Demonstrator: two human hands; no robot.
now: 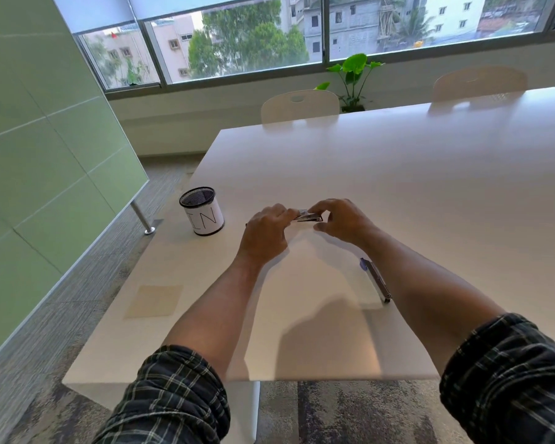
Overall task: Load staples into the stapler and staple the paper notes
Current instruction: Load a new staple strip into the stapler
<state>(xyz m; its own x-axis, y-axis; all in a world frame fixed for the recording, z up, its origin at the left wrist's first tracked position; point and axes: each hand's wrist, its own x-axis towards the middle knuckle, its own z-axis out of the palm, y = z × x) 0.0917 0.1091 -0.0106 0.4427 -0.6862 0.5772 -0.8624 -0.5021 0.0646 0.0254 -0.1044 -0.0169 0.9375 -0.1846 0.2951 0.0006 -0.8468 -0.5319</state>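
Holding a small staple box (309, 216) between both hands above a white bench (398, 174).

Stretching wide under everything, bench; farther back, two pale chairs (300, 105) and a green plant (353, 75) by the window. Near left edge, mesh cup (202, 214) marked "IN"; closer, pale paper notes (154, 301) lying flat. By right forearm, stapler (376, 278) resting open on bench. Left hand (265, 233) grip curled, fingertips pinching box's left end; right hand (342, 221) grip arched over, clamped on its right end.
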